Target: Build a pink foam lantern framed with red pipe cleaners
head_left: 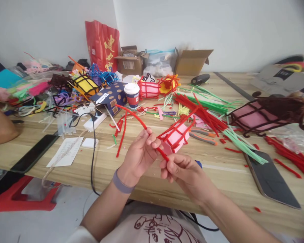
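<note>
A red pipe cleaner [134,117] runs slantwise between my two hands over the front of the table. My left hand [141,148] pinches it around its middle, and its far end sticks out up and to the left. Lower down, my right hand [181,167] grips the near end between thumb and fingers. Just behind my hands sits a small pink lantern [177,135] framed in red pipe cleaners. Some cut red pipe cleaners [121,135] lie to the left of it.
Red pipe cleaner bundle [205,113], pale green stems [243,143] and orange-handled pliers [202,135] lie right of the lantern. A dark tablet [271,179] rests at the right, a brown-framed lantern [258,116] behind it. A lidded paper cup [132,95] stands farther back; a black cable [93,158] crosses the left edge.
</note>
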`<state>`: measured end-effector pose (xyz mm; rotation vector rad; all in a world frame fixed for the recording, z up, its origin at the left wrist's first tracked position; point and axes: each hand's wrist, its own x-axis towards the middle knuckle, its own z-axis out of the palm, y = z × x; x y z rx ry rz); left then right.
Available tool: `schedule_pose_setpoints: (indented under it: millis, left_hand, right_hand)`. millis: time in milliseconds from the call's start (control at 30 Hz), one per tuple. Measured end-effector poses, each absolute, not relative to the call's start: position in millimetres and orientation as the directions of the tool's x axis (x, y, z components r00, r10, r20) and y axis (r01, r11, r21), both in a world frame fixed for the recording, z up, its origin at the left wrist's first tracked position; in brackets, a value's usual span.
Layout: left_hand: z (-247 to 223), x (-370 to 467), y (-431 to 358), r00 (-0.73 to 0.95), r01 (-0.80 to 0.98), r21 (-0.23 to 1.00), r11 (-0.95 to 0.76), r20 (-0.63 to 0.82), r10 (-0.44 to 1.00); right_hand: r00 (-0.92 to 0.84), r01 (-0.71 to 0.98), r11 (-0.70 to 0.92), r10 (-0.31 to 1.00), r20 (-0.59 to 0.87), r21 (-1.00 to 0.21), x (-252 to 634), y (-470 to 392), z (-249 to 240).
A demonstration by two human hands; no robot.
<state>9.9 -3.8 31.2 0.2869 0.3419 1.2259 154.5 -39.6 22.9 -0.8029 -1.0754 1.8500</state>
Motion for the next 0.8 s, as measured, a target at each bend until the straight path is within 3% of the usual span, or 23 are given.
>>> schedule_pose_setpoints:
  millis: [100, 233, 467, 600, 700, 800]
  left_hand:
    - [30, 15, -11, 0.295, -0.891, 0.335, 0.307, -0.087, 0.952]
    - [29, 26, -26, 0.293, -0.889, 0.342, 0.303, -0.082, 0.952]
    - [27, 47, -42, 0.290, -0.881, 0.400, 0.253, 0.033, 0.956]
    - [27, 54, -46, 0.290, -0.896, 0.369, 0.247, 0.067, 0.955]
    - [28, 58, -47, 0.258, -0.871, 0.458, 0.180, 0.114, 0.959]
    - [26, 60, -47, 0.105, -0.853, 0.522, 0.001, 0.170, 0.980]
  right_hand:
    - [-0.348, -0.425, -0.171, 0.937, -0.014, -0.889, 153, -45, 25]
    - [-0.152, -0.533, 0.010, 0.983, 0.107, -0.846, 148, -49, 33]
    - [0.081, -0.570, 0.163, 0.986, 0.142, -0.805, 141, -48, 49]
    - [0.149, -0.595, 0.212, 0.977, 0.153, -0.775, 141, -48, 55]
    - [0.166, -0.683, 0.200, 0.979, 0.117, -0.702, 141, -45, 57]
    - [0.119, -0.804, 0.143, 0.990, 0.079, -0.577, 140, -40, 57]
